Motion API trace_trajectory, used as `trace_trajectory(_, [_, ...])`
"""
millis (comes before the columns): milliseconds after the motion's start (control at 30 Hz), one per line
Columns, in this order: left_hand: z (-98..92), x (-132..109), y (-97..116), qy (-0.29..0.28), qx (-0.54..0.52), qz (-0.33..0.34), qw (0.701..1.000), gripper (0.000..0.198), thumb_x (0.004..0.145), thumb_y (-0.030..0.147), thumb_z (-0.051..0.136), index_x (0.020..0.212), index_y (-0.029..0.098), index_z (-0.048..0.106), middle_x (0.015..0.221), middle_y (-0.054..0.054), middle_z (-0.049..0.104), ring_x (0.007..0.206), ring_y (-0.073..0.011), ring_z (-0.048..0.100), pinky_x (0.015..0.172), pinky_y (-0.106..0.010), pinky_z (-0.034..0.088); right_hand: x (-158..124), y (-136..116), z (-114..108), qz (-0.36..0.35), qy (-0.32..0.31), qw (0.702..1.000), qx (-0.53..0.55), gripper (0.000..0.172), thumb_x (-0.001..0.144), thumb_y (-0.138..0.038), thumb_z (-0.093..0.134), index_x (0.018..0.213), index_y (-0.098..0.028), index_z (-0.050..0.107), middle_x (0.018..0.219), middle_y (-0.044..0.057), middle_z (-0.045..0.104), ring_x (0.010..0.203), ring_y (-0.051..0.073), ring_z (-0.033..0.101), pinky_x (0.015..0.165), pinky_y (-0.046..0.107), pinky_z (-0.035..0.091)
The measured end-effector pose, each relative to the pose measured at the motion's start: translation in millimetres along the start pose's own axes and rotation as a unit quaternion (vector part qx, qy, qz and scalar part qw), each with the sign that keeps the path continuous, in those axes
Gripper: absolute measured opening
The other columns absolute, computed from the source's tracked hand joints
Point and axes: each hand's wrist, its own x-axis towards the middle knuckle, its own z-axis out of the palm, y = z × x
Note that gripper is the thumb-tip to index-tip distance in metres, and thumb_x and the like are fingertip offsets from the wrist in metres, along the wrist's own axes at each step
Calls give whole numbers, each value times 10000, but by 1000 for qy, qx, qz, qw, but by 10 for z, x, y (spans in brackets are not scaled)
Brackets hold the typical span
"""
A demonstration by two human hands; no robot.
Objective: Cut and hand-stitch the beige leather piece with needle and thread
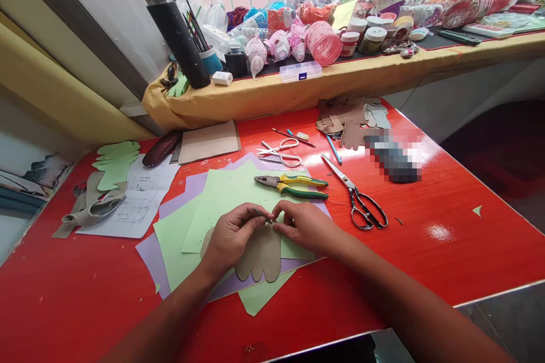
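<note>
A grey-beige leather piece (260, 256) with a scalloped lower edge lies over sheets of green paper (198, 221) and purple paper (149, 255). My left hand (232, 232) is closed on its upper edge, thumb and forefinger pinching a folded dark bit there. Fingertips of my right hand (300, 224) meet in a pinch right beside the left ones; whatever is between them is too small to name. Just beyond my hands rest pliers (293, 186) with yellow and green handles. A fine thread seems to run on the table right of the pliers.
Large black-handled scissors (355, 198) lie right of the papers, white-handled scissors (283, 153) behind. Leather scraps (353, 119) pile at the back right. Left are a drawing sheet (142, 193), green cutouts (114, 161) and a dark glasses case (162, 147). A crowded windowsill (255, 96) borders the red table (443, 261).
</note>
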Motion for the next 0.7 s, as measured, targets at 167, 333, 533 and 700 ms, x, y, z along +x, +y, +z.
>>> trace_trajectory(167, [22, 10, 3, 9, -4, -5, 1000, 134, 891, 312, 709, 916, 220, 803, 970, -67, 795, 931, -239, 710, 835, -315, 547, -6, -14, -9, 2, 0, 1000, -5, 163, 955, -270, 690, 1113, -238, 710, 783, -15, 723, 693, 154, 617, 602, 240, 311])
trace_trajectory(333, [25, 13, -11, 5, 15, -1, 1000, 136, 906, 293, 688, 923, 226, 805, 978, -66, 793, 954, -241, 713, 841, -314, 547, -11, -26, -22, 1, 4, 1000, -7, 161, 955, -262, 690, 1113, -237, 708, 781, -19, 724, 677, 148, 604, 599, 237, 308])
trace_trajectory(533, [20, 1, -30, 0, 27, 2, 1000, 142, 919, 298, 687, 933, 232, 812, 985, -64, 794, 958, -246, 712, 852, -319, 547, -16, -28, -21, 1, 0, 1000, -4, 166, 961, -261, 676, 1123, -243, 707, 801, -13, 737, 696, 155, 620, 607, 236, 314])
trace_trajectory(700, [23, -14, -39, 8, 31, 13, 999, 142, 928, 287, 681, 941, 239, 814, 993, -56, 797, 956, -245, 714, 861, -322, 552, -16, -31, -17, 8, -1, 1000, -6, 176, 959, -265, 679, 1131, -244, 711, 808, -8, 743, 706, 161, 632, 610, 241, 314])
